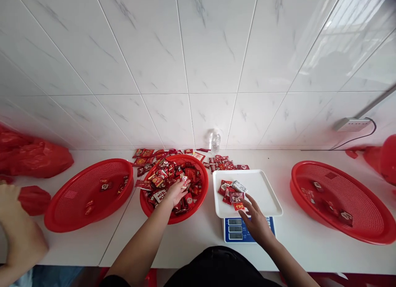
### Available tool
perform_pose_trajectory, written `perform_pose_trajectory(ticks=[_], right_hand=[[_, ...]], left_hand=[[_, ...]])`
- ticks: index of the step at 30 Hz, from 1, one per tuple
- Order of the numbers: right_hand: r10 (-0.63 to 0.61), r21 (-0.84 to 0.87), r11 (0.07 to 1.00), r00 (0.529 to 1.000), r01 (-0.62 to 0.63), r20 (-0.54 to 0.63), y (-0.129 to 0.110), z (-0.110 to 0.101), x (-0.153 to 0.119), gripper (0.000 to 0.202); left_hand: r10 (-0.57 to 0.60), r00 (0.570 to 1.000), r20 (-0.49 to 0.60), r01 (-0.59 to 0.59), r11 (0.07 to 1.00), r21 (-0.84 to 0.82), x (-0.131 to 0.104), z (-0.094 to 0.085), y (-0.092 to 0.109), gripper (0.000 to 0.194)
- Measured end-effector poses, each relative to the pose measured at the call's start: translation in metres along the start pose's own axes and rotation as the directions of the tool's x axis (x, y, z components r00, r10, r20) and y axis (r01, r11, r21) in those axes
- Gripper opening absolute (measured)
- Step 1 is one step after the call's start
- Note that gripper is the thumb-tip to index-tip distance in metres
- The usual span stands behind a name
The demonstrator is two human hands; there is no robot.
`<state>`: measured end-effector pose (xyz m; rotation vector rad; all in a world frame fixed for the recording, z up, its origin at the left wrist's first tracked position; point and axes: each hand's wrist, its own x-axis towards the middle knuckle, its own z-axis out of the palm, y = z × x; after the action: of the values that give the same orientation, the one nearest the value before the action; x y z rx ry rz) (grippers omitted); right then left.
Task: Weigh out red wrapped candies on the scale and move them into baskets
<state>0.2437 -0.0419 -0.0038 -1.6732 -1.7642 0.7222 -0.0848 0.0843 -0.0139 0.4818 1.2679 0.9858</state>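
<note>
My left hand (176,193) is over the red basket (204,194) in the middle, which is heaped with small wrapped snack packets (168,171). Its fingers are closed on a small white-and-pink packet (185,179). On the right, my right hand (256,221) hovers at the near side of the white weighing tray (266,192), fingers apart. Close to its fingertips lies a bright red packet (239,206), among several dark red packets (225,187) and a silver one (239,186). The tray sits on a scale (235,229) with a blue panel; my right hand partly covers that panel.
Red baskets with a few packets stand at left (62,219) and right (298,208). Loose packets (224,162) and a clear bottle (215,141) are by the wall. Red bags (43,157) and another person's arm (23,233) are at far left. A power strip (352,124) is at right.
</note>
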Motion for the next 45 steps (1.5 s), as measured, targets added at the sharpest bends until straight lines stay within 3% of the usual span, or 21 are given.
perform_pose_trajectory(ticks=[5,8,12,15,19,26,28,31,33,36,41,45], right_hand=[[0.055,0.066,0.996,0.997,-0.058,0.048,-0.003,-0.001,-0.008,0.039],[0.087,0.179,0.978,0.988,-0.109,0.124,-0.009,0.005,-0.011,0.041],[0.097,0.439,0.863,0.934,-0.251,0.343,-0.029,0.017,-0.014,0.046],[0.043,0.578,0.748,0.892,-0.328,0.451,-0.042,0.021,-0.014,0.047],[0.092,0.617,0.709,0.913,-0.341,0.398,-0.045,0.018,-0.012,0.043],[0.092,0.533,0.779,0.900,-0.331,0.425,-0.038,0.021,-0.013,0.033],[0.060,0.413,0.876,0.906,-0.249,0.418,-0.034,0.021,-0.010,0.030],[-0.017,0.108,0.994,0.962,-0.013,0.273,-0.023,0.015,0.001,0.022],[-0.048,-0.061,0.996,0.985,0.059,0.167,-0.014,0.009,0.011,0.023],[-0.026,-0.133,0.990,0.991,0.043,0.128,-0.004,0.004,0.025,0.030],[-0.096,-0.061,0.993,0.990,0.102,0.101,0.000,0.003,0.030,0.029],[-0.041,0.009,0.999,0.994,0.041,0.106,0.006,-0.003,0.021,0.031]], left_hand=[[0.115,0.990,0.079,-0.122,0.988,0.093,-0.031,0.019,0.002,0.025],[0.120,0.971,0.205,-0.167,0.959,0.229,-0.058,0.040,-0.006,0.032],[0.005,0.867,0.498,-0.249,0.871,0.424,-0.091,0.074,-0.031,0.038],[-0.070,0.806,0.588,-0.268,0.842,0.468,-0.107,0.095,-0.050,0.037],[-0.109,0.812,0.574,-0.244,0.829,0.503,-0.116,0.105,-0.058,0.040],[-0.077,0.826,0.558,-0.244,0.844,0.478,-0.118,0.095,-0.068,0.038],[-0.051,0.827,0.560,-0.264,0.844,0.466,-0.118,0.091,-0.070,0.038],[0.011,0.864,0.503,-0.292,0.826,0.483,-0.116,0.083,-0.069,0.039],[0.011,0.898,0.440,-0.266,0.810,0.523,-0.114,0.077,-0.068,0.040],[-0.021,0.920,0.392,-0.223,0.793,0.566,-0.109,0.073,-0.070,0.041],[-0.010,0.902,0.433,-0.248,0.807,0.536,-0.099,0.098,-0.072,0.053],[0.110,0.874,0.473,-0.389,0.744,0.544,-0.117,0.128,-0.036,0.065]])
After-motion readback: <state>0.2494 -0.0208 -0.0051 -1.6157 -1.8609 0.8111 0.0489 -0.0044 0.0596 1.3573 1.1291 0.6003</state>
